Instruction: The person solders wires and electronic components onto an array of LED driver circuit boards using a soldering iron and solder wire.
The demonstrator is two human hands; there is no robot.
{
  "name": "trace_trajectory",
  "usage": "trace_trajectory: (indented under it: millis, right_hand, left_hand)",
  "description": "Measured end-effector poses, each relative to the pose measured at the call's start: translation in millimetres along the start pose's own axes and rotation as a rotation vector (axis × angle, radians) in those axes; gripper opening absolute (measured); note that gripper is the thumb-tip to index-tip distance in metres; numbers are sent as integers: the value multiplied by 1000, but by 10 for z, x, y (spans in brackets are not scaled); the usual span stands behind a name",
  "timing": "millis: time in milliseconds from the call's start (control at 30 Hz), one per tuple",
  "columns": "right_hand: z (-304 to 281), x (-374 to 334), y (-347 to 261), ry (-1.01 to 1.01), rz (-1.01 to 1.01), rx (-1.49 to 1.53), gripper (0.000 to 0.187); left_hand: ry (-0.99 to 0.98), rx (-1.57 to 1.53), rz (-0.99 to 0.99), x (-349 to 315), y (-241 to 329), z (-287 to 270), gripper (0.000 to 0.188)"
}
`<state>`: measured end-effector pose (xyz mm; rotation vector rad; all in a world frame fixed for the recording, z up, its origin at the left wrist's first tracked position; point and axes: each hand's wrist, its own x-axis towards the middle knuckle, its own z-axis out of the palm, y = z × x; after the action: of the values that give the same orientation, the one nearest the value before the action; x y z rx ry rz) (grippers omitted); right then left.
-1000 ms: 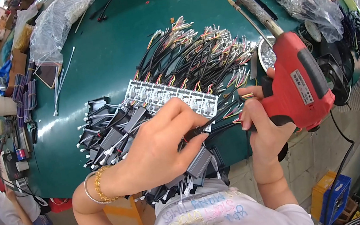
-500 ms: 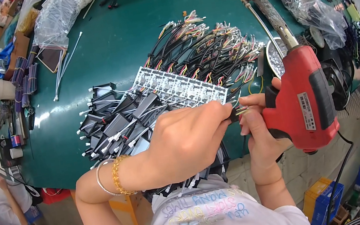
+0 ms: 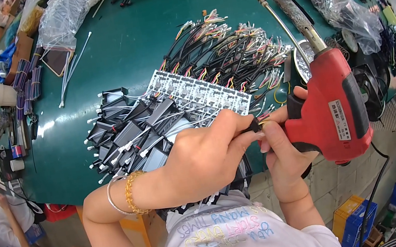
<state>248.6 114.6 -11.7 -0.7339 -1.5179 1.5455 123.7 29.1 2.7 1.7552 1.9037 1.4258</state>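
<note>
My left hand (image 3: 208, 155) pinches a short black cable end (image 3: 255, 125) between thumb and fingers. Thin coloured wires (image 3: 267, 115) run from it to my right hand (image 3: 284, 153), whose thumb and forefinger are closed on them. That hand also carries a red soldering gun (image 3: 339, 105), its metal tip pointing up and away over the table. Just beyond the fingertips lies a white panel of circuit boards (image 3: 198, 92) with wires along its far edge. Black housings with white-tipped leads (image 3: 129, 135) are heaped left of my left hand. The joint between cable and wires is partly hidden by my fingers.
Black cables with stripped coloured ends (image 3: 227, 50) lie behind the panel. A clear plastic bag (image 3: 342, 13) and a solder spool (image 3: 349, 40) are at the right; another bag (image 3: 67, 17) and cable ties (image 3: 75, 73) at the far left. A power cord (image 3: 373, 199) hangs from the gun.
My left hand has shifted slightly and its fingers have parted, so the black cable end shows more. The soldering gun has tilted a little, its tip moving left.
</note>
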Motion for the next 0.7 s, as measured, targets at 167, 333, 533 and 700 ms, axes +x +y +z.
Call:
trace_trajectory:
  millis: [167, 333, 533, 700]
  right_hand:
    - [-66, -58, 25, -84, -6, -68, 55]
    - [-133, -47, 116, -121, -147, -172, 55]
    - [-215, -27, 96, -421, -118, -261, 56]
    - [-223, -189, 71, -258, 241, -419, 20]
  left_hand:
    - [-31, -303, -245, 30, 4, -36, 16]
    - [-52, -29, 36, 34, -86, -111, 17]
    - [-139, 157, 219, -87, -151, -160, 17]
    - [-218, 156, 259, -163, -78, -266, 20]
